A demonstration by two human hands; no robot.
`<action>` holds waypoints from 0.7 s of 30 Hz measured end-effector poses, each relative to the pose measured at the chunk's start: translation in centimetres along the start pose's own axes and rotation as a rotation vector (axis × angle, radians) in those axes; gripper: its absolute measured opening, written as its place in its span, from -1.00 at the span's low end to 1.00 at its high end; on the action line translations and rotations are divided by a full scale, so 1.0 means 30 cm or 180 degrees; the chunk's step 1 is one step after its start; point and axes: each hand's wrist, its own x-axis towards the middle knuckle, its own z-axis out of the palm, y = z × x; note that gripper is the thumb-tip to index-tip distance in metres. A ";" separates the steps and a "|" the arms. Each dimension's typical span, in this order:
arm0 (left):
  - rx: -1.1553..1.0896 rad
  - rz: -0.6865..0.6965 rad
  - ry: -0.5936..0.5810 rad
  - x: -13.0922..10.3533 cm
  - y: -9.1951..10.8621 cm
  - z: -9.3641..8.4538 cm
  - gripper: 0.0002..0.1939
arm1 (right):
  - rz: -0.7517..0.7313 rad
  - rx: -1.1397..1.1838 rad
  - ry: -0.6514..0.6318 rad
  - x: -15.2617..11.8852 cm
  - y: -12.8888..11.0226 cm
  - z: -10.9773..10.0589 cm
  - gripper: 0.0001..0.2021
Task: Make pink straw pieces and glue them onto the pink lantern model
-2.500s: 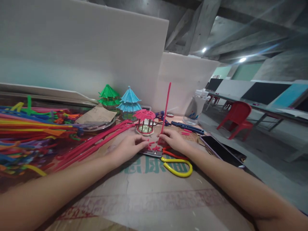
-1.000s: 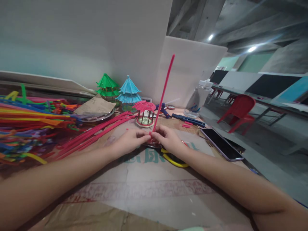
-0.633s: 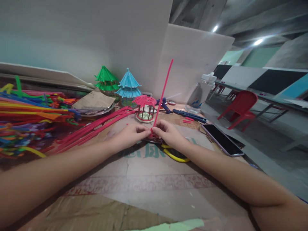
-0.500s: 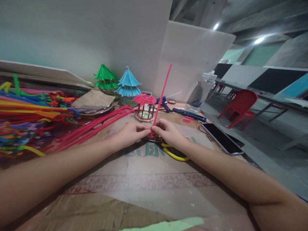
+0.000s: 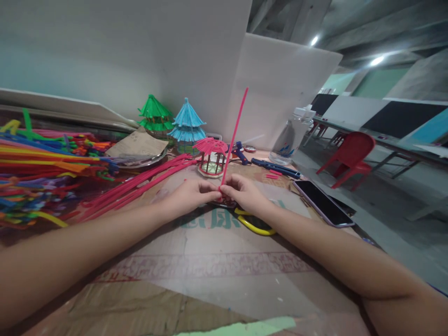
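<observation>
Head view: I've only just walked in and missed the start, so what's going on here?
The right hand pinches a long pink stem near its lower end, so it points up with a slight lean to the right. The left hand has its fingertips at that lower end; whether they grip it too is hard to tell. Scissors lie partly hidden by the right hand. Just beyond the hands stands a pink-roofed model.

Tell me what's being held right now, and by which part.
A pink stick, pinched near its lower end by the right hand. The left hand meets it there; whether it grips too cannot be told.
</observation>
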 end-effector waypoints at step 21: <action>-0.0030 -0.0098 -0.0112 0.006 -0.002 -0.014 -0.67 | -0.0007 0.0106 -0.0071 -0.006 -0.014 0.004 -0.78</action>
